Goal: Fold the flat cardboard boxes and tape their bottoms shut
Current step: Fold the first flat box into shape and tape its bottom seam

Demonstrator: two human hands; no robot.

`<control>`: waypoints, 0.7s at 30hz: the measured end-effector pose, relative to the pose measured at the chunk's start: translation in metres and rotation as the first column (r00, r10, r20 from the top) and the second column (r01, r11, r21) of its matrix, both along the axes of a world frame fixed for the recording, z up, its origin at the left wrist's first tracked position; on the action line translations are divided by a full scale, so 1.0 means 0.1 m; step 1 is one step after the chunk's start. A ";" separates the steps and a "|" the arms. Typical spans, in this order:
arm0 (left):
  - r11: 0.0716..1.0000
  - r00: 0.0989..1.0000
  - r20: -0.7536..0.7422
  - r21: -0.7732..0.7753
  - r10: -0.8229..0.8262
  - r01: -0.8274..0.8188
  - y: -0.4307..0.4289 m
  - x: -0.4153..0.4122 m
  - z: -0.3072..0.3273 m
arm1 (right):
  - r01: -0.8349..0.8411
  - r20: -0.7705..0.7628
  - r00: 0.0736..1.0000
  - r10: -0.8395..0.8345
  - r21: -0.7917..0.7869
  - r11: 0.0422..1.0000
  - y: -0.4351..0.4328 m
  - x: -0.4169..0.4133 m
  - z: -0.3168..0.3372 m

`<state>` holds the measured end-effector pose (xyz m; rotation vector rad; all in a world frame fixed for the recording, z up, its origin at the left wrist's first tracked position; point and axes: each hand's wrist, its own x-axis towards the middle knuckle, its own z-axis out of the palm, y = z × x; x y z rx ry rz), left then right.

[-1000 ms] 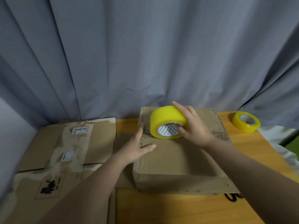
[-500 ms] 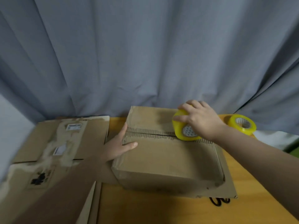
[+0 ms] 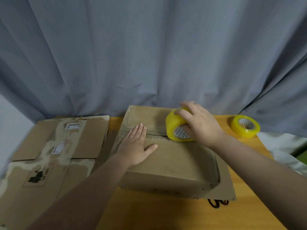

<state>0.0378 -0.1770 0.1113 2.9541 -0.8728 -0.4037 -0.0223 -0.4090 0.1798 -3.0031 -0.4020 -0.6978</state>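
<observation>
Right hand [image 3: 201, 126] gripping tape roll [image 3: 176, 128] atop box [image 3: 174, 156]

Curtain [image 3: 149, 55] blocks behind the box [image 3: 174, 163]; table [image 3: 157, 213] open in front.

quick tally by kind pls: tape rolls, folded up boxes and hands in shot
tape rolls: 2, the held tape roll and the spare tape roll
folded boxes: 1, the folded box
hands: 2, the left hand flat on the folded box, the right hand gripping the held tape roll
total: 5
flat cardboard pile on the left not counted: layers cannot be told apart
</observation>
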 end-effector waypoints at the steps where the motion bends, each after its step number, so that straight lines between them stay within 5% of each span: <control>1: 1.000 1.000 0.002 0.003 0.007 -0.007 0.00 -0.01 0.01 | 0.019 -0.023 1.000 -0.017 0.087 0.996 -0.09 -0.04 -0.04; 6: 0.997 0.997 -0.002 -0.004 0.080 -0.080 -0.14 -0.03 0.01 | 0.128 -0.147 0.986 -0.084 0.322 0.938 -0.17 -0.14 -0.15; 12: 0.997 0.997 0.032 -0.037 0.065 -0.064 -0.09 -0.03 0.01 | 0.037 0.008 0.999 -0.036 -0.252 0.967 -0.22 -0.15 0.33; 18: 0.999 0.998 0.043 -0.007 0.050 -0.050 -0.10 -0.08 0.04 | 0.086 -0.251 0.951 -0.181 -0.350 0.933 -0.16 -0.35 0.32; 21: 0.998 0.995 0.079 0.000 0.062 -0.062 -0.19 -0.11 0.05 | 0.099 -0.227 0.957 -0.179 -0.325 0.940 -0.11 -0.34 0.31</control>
